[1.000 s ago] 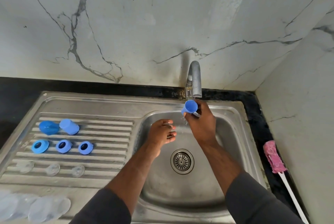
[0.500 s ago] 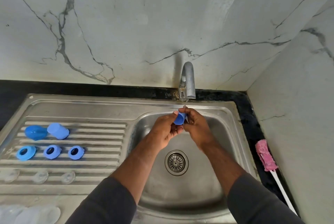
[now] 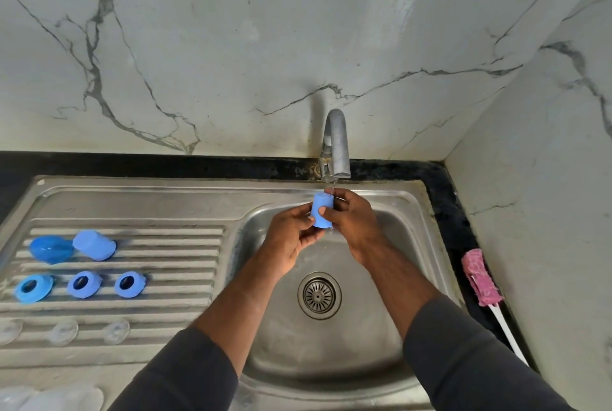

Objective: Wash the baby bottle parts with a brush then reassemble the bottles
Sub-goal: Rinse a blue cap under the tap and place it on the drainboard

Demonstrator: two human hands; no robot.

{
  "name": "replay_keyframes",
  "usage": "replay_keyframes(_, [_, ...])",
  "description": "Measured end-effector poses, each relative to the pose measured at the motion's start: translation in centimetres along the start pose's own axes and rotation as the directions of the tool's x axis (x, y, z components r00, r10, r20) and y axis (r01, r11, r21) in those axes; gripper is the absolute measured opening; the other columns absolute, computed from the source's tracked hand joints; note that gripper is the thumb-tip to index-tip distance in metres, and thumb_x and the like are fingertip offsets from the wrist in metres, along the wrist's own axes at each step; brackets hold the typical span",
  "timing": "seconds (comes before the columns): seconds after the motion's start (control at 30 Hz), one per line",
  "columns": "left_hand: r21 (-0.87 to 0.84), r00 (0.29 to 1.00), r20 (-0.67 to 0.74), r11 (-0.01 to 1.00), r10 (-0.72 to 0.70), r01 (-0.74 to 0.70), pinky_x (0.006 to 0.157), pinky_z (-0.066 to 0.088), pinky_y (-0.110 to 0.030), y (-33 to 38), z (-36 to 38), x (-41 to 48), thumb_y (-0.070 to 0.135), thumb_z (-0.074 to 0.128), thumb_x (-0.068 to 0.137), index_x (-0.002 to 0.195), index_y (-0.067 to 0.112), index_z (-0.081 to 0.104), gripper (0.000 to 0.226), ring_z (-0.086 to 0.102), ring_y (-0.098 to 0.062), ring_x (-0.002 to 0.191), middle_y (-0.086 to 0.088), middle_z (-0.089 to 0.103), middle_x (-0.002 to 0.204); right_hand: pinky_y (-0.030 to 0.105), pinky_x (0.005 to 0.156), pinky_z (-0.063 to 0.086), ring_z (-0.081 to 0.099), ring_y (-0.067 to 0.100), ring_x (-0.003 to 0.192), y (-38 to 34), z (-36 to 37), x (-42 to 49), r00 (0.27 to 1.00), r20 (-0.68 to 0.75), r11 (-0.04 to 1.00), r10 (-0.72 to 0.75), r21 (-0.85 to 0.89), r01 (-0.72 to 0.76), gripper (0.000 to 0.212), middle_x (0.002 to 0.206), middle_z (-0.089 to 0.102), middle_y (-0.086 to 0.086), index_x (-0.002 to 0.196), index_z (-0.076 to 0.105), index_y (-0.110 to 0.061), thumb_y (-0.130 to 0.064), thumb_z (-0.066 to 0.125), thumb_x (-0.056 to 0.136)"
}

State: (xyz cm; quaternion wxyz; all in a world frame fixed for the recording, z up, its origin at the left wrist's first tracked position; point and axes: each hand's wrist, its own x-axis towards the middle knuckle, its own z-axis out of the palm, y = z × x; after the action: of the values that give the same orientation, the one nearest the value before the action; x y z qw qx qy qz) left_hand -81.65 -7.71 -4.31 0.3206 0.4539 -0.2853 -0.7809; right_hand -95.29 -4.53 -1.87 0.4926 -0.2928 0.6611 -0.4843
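Steel sink [image 3: 364, 364] with a ribbed drainboard [image 3: 185, 238] on the left, marble walls [image 3: 231, 46] behind. The blue cap [image 3: 318, 201] is right under the tap [image 3: 336, 145], over the basin. It's pinched between the left hand [image 3: 291, 238] and the right hand [image 3: 356, 221], fingers curled round it.

Dark grey long sleeves [image 3: 463, 364], plain smooth fabric, ending partway along both forearms

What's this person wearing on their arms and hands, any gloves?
No gloves: the left hand and right hand are bare, with no rings or watch visible. Both arms wear dark grey sleeves that stop partway along the forearm.
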Motion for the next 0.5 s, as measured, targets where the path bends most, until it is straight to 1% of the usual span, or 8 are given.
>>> replay_keyframes(0.07, [0.075,1.0,0.005,0.997,0.03,-0.03,0.095,0.057,-0.04,-0.3,0.2,-0.3,0.001,0.058,0.096,0.128,0.003,0.064,0.032,0.071,-0.028,0.107,-0.014,0.073,0.115,0.039,0.09,0.058,0.07,0.027,0.107,0.2,-0.2,-0.6,1.0,-0.002,0.999,0.018,0.037,-0.017,0.041,0.114,0.074,0.008,0.118,0.065,-0.014,0.007,0.07,0.083])
replay_keyframes(0.13, [0.132,0.996,0.021,0.988,0.083,-0.085,0.095,0.057,-0.039,-0.6,0.5,-0.8,-0.002,0.061,0.094,0.121,0.01,0.069,0.031,0.071,-0.028,0.107,-0.011,0.075,0.113,0.038,0.089,0.057,0.069,0.031,0.108,0.6,-0.6,-1.3,0.999,0.018,0.996,0.028,0.078,-0.03,0.046,0.111,0.074,0.013,0.116,0.064,-0.01,0.019,0.063,0.079])
replay_keyframes(0.23, [0.214,0.983,0.019,0.96,0.182,-0.182,0.095,0.057,-0.041,-0.9,0.9,-0.8,-0.005,0.066,0.089,0.121,0.016,0.071,0.039,0.071,-0.024,0.108,-0.005,0.075,0.114,0.039,0.088,0.059,0.07,0.031,0.107,0.9,-1.1,-1.8,0.999,0.034,0.998,0.012,0.069,-0.015,0.052,0.11,0.074,0.012,0.116,0.062,-0.01,0.024,0.06,0.077])
replay_keyframes(0.3, [0.22,0.978,-0.001,0.954,0.211,-0.205,0.095,0.057,-0.04,-0.8,0.8,-0.5,-0.005,0.066,0.089,0.12,0.017,0.071,0.037,0.071,-0.023,0.108,-0.004,0.075,0.114,0.042,0.089,0.059,0.07,0.03,0.107,0.6,-0.8,-1.5,0.999,0.039,0.997,0.011,0.081,-0.014,0.052,0.11,0.074,0.011,0.115,0.062,-0.015,0.022,0.062,0.079])
replay_keyframes(0.33, [0.194,0.978,-0.016,0.96,0.208,-0.201,0.093,0.057,-0.039,-0.6,0.8,-0.3,-0.005,0.064,0.09,0.117,0.016,0.071,0.035,0.071,-0.023,0.107,-0.005,0.075,0.113,0.043,0.089,0.06,0.07,0.03,0.106,0.4,-0.5,-1.3,0.999,0.04,0.994,0.009,0.111,-0.013,0.051,0.111,0.073,0.012,0.114,0.063,-0.017,0.021,0.063,0.079])
replay_keyframes(0.4, [0.127,0.981,-0.039,0.975,0.188,-0.181,0.088,0.058,-0.034,0.0,0.5,0.1,-0.004,0.061,0.093,0.117,0.012,0.07,0.03,0.071,-0.025,0.106,-0.01,0.074,0.113,0.045,0.09,0.059,0.07,0.03,0.105,0.1,0.2,-1.1,0.999,0.033,0.99,0.001,0.14,-0.005,0.047,0.11,0.073,0.012,0.113,0.063,-0.019,0.017,0.065,0.082])
replay_keyframes(0.43, [0.104,0.983,-0.039,0.979,0.181,-0.176,0.085,0.059,-0.032,0.2,0.7,0.3,-0.003,0.06,0.094,0.118,0.008,0.069,0.028,0.071,-0.026,0.106,-0.013,0.074,0.114,0.045,0.091,0.059,0.071,0.029,0.105,0.0,0.3,-0.9,1.0,0.013,0.992,-0.003,0.128,0.001,0.044,0.11,0.074,0.011,0.111,0.063,-0.021,0.013,0.066,0.084])
replay_keyframes(0.5, [0.102,0.985,-0.031,0.981,0.169,-0.165,0.079,0.059,-0.027,0.5,0.8,0.5,0.004,0.06,0.097,0.12,0.002,0.068,0.024,0.071,-0.028,0.106,-0.016,0.073,0.114,0.042,0.09,0.06,0.073,0.024,0.102,-0.3,0.2,-0.9,1.0,-0.017,0.994,-0.013,0.107,0.015,0.037,0.108,0.075,0.007,0.109,0.064,-0.027,0.004,0.068,0.088])
